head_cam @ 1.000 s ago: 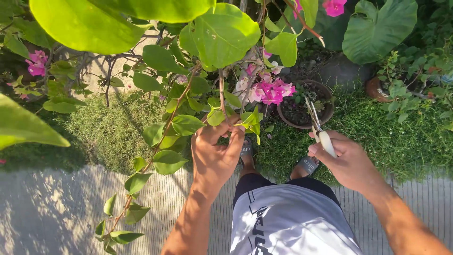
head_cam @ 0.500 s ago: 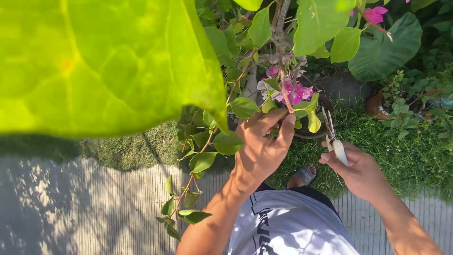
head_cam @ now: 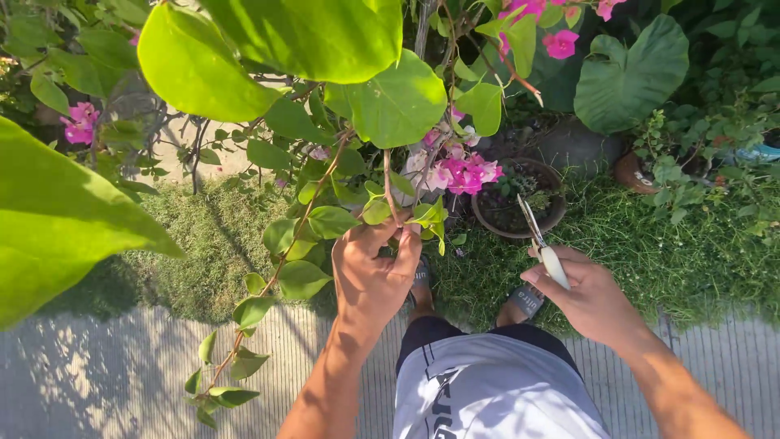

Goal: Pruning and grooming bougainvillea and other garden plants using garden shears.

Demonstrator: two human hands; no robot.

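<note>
My left hand [head_cam: 372, 272] pinches a thin brown bougainvillea stem [head_cam: 388, 183] between thumb and fingers, just below a cluster of small green leaves. Pink flowers [head_cam: 463, 171] hang a little above and to the right of that hand. My right hand [head_cam: 587, 297] grips a pair of garden snips [head_cam: 540, 240] with white handles, blades pointing up and away. The snips sit apart from the stem, to its right. A long leafy branch [head_cam: 276, 268] droops down to the left of my left arm.
Big green leaves [head_cam: 309, 41] hang close to the camera at top and left. A brown pot [head_cam: 552, 215] stands on the grass beyond my sandalled feet. Another pot [head_cam: 630, 171] and a broad dark leaf [head_cam: 630, 69] are at upper right. Ribbed pavement [head_cam: 97, 382] lies below.
The view swung back left and the huge near leaf left the centre. My left hand stayed on the stem; my right hand kept the snips, still apart from the stem.
</note>
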